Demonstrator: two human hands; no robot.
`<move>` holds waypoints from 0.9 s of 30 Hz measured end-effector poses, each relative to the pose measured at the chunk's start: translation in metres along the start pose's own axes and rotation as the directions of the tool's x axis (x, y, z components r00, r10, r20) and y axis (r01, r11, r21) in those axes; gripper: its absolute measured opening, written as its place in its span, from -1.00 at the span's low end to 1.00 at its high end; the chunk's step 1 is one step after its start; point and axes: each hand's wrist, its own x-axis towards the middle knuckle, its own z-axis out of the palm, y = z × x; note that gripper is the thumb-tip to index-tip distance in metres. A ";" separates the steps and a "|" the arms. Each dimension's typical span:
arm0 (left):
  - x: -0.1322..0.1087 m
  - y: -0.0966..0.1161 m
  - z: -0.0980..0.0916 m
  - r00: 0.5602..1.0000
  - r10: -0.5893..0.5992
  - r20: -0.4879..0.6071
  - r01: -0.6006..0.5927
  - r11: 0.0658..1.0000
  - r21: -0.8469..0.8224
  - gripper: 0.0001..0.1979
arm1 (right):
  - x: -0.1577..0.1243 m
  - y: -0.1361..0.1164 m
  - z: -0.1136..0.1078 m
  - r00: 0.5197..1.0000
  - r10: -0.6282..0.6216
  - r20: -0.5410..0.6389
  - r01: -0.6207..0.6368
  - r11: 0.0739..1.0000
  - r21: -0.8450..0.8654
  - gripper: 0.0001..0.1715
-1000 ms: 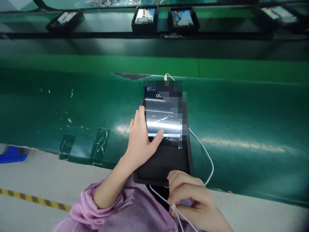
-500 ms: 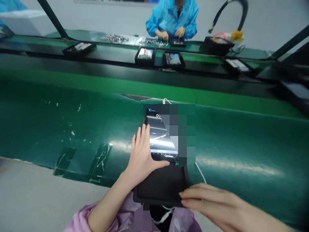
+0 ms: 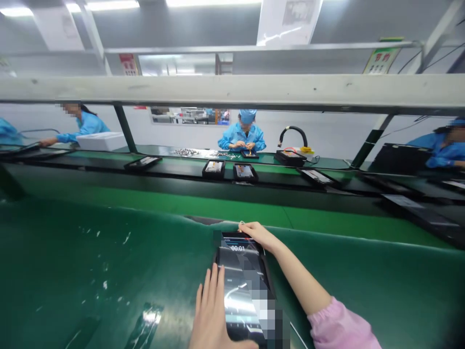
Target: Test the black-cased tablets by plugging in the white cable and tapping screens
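Observation:
A tablet (image 3: 238,271) with a lit, reflective screen showing "00:01" rests in a black tray (image 3: 271,281) on the green bench; part of it is blurred out by pixelation. My left hand (image 3: 212,310) lies along the tablet's left edge, fingers stretched out and thumb across its lower end. At the far end of the tablet, my right hand (image 3: 257,235) has its fingers closed round the end of a thin white cable (image 3: 242,223). The fingertips partly hide the cable's end. More white cable runs out beside the tray at the lower right.
Beyond the green bench (image 3: 145,261), a line carries several black trays with devices, such as this tray (image 3: 213,168). A co-worker in blue (image 3: 242,138) handles a device opposite, near small loose parts (image 3: 186,152). Other people in blue sit left and right. A beam (image 3: 232,89) crosses overhead.
My right hand has moved from the tray's near right corner to the tablet's far end and taken the cable. My left hand stays on the tablet. The view has tilted up.

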 end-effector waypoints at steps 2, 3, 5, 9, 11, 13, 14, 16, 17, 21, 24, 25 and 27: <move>0.003 -0.005 0.004 1.000 0.009 0.022 -0.010 1.000 0.025 0.23 | -0.002 0.005 0.002 1.000 0.000 0.016 -0.001 0.998 0.057 -0.35; 0.004 -0.007 0.004 0.999 0.010 0.031 -0.011 0.999 0.032 0.20 | -0.001 0.006 0.001 1.000 0.002 0.019 -0.003 0.997 0.080 -0.35; 0.005 -0.008 0.003 0.999 0.001 0.049 -0.003 0.999 0.034 0.17 | 0.001 0.007 0.000 1.000 0.008 0.019 -0.010 0.993 0.113 -0.38; 0.004 -0.001 -0.009 0.990 -0.024 0.139 0.026 1.000 -0.015 0.22 | 0.010 0.007 -0.002 0.999 0.041 0.036 -0.046 0.987 0.153 -0.42; 0.003 0.006 -0.017 0.986 -0.048 0.162 0.054 0.998 -0.034 0.26 | 0.013 0.008 -0.002 0.998 0.051 0.046 -0.058 0.985 0.164 -0.44; 0.002 0.015 -0.026 0.986 -0.091 0.142 0.098 0.994 -0.042 0.29 | 0.015 0.007 -0.002 0.997 0.054 0.049 -0.062 0.983 0.172 -0.46; 0.002 0.019 -0.030 0.984 -0.116 0.135 0.123 0.991 -0.045 0.30 | 0.015 0.007 -0.003 0.997 0.055 0.049 -0.063 0.982 0.176 -0.47; 0.004 0.028 -0.040 0.972 -0.165 0.168 0.174 0.984 -0.041 0.32 | 0.015 0.007 -0.004 0.997 0.061 0.043 -0.068 0.980 0.185 -0.51; 0.006 0.032 -0.045 0.962 -0.182 0.203 0.192 0.981 -0.030 0.33 | 0.015 0.007 -0.005 0.997 0.068 0.040 -0.074 0.979 0.190 -0.53; 0.014 0.041 -0.060 0.924 -0.203 0.323 0.202 0.979 0.039 0.32 | 0.017 0.011 -0.006 0.992 0.122 0.035 -0.126 0.971 0.204 -0.61; 0.015 0.042 -0.063 0.931 -0.171 0.322 0.165 0.985 0.044 0.29 | 0.022 0.016 -0.003 0.987 0.159 0.003 -0.157 0.965 0.211 -0.65; 0.015 0.042 -0.062 0.933 -0.165 0.320 0.158 0.986 0.048 0.29 | 0.025 0.018 -0.003 0.986 0.164 -0.030 -0.154 0.964 0.216 -0.66; 0.014 0.042 -0.062 0.930 -0.165 0.329 0.152 0.986 0.066 0.29 | 0.032 0.019 -0.008 0.975 0.161 -0.156 -0.122 0.964 0.234 -0.67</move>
